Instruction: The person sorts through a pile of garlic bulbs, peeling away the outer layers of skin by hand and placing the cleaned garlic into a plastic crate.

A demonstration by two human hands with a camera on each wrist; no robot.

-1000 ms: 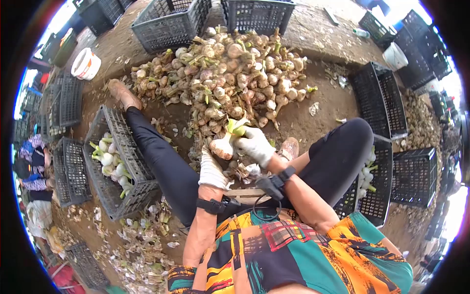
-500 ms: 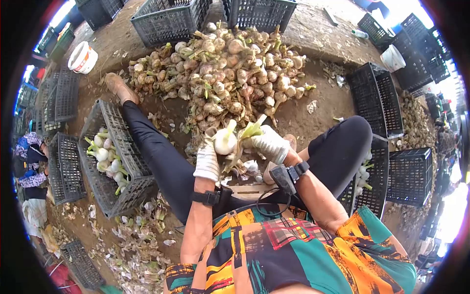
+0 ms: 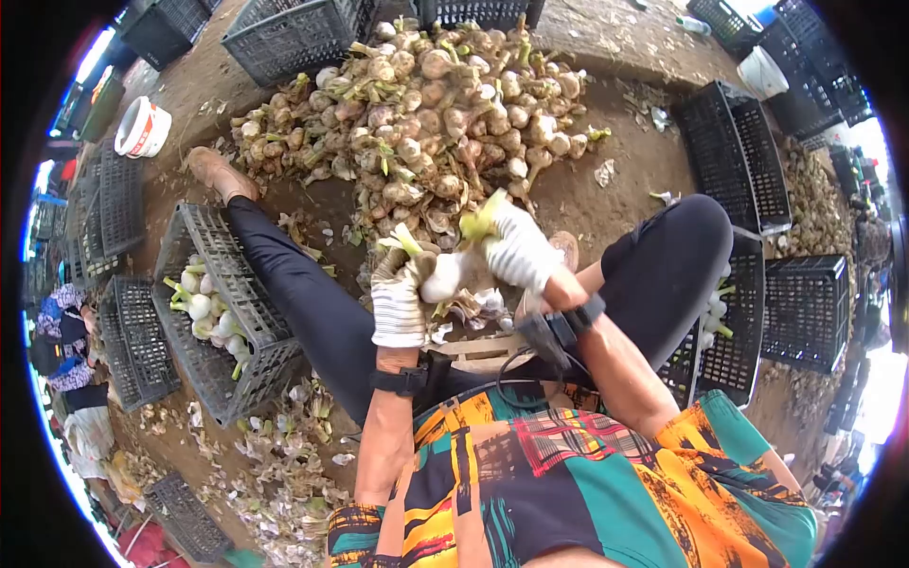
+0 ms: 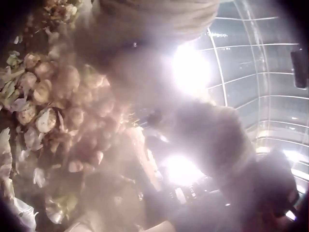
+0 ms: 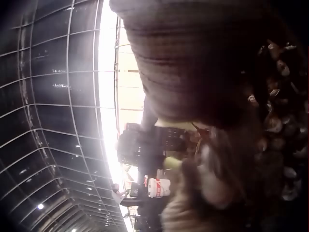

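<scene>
In the head view the gloved left hand (image 3: 399,301) grips a white, peeled garlic bulb (image 3: 442,278) whose green stem stands up beside the fingers. Close on its right, the gloved right hand (image 3: 519,248) has its fingers curled round yellow-green leafy strips (image 3: 481,220), blurred by motion. In the right wrist view the bulb (image 5: 216,186) shows dimly between the two hands. Glare and blur hide most of the fingers in the left wrist view. A big heap of unpeeled garlic (image 3: 426,123) lies beyond both hands.
A crate with peeled bulbs (image 3: 222,312) stands left of the legs, another crate (image 3: 734,331) on the right. Further crates (image 3: 298,43) border the heap. A white bucket (image 3: 144,130) stands back left. Peelings (image 3: 284,473) litter the ground at lower left.
The bulb, soil-brown a second ago, now shows white. The right hand has moved up and right from it with leafy strips, while the left hand keeps hold of the bulb.
</scene>
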